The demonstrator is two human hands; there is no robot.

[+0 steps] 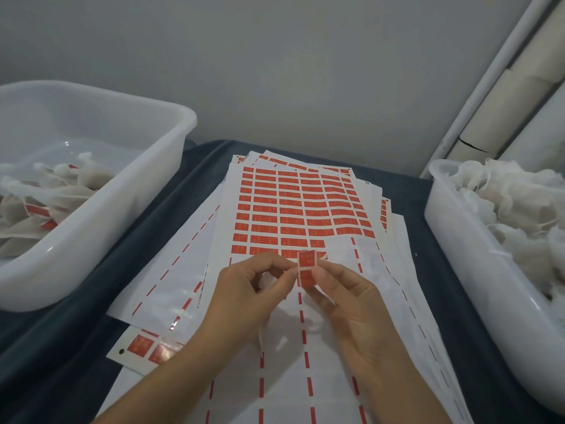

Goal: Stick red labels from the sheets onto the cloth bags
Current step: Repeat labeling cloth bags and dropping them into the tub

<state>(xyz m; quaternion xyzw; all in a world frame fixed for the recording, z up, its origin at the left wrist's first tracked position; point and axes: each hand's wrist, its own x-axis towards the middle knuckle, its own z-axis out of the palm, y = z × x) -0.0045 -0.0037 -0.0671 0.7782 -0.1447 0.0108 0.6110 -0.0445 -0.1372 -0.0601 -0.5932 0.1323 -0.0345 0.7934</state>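
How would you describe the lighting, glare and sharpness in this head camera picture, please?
Head view: soft, even light, with faint shadows under the hands; mild glare on the glossy emptied white backing sheet; the white plastic tub on the left bows from wide-angle distortion; the red label pinched by left hand and right hand looks slightly soft, print unreadable.

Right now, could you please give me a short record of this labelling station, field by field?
left hand: pinches the red label's edge
right hand: pinches the red label, peeled off, above the sheets
top label sheet: far rows full, near rows used up
left tub: cloth bags, some with red labels
right tub: white cloth bags, no labels visible
surface: dark cloth
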